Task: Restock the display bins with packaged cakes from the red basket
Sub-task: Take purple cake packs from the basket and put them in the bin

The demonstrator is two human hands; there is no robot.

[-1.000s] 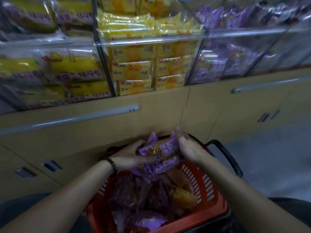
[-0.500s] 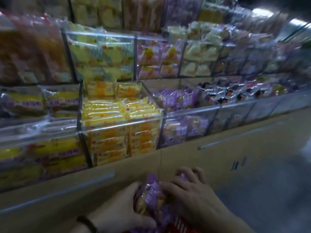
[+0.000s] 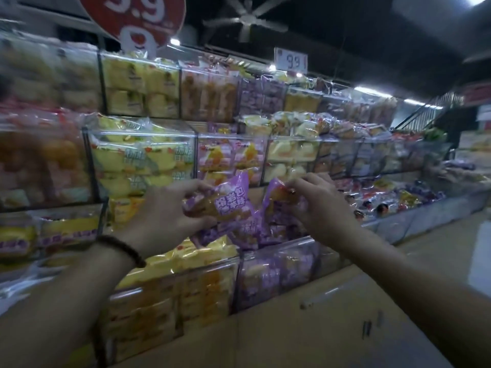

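We have a bunch of purple-wrapped cakes [image 3: 225,205] lifted between both hands, held over the clear bin of purple packs [image 3: 276,269] in the lowest row of the display. Our left hand [image 3: 164,213] is closed around the bunch from the left, fingers curled over the front pack, while our right hand [image 3: 321,205] pinches the crimped top edge of another wrapper from the right. The red basket is out of view below us, so we judge this as the placing step. To do it well, we should lower the bunch straight down into the purple bin, not the yellow packs [image 3: 186,258] just to its left, since the two bins share a divider and a loose pack could slide across. The wrappers look slick and puffed with air, so we should hold by the cakes rather than the film alone, which may slip or tear. We let go only once the packs rest on those already there, printed faces forward if we can, and keep them behind the clear front wall so nothing spills to the floor.
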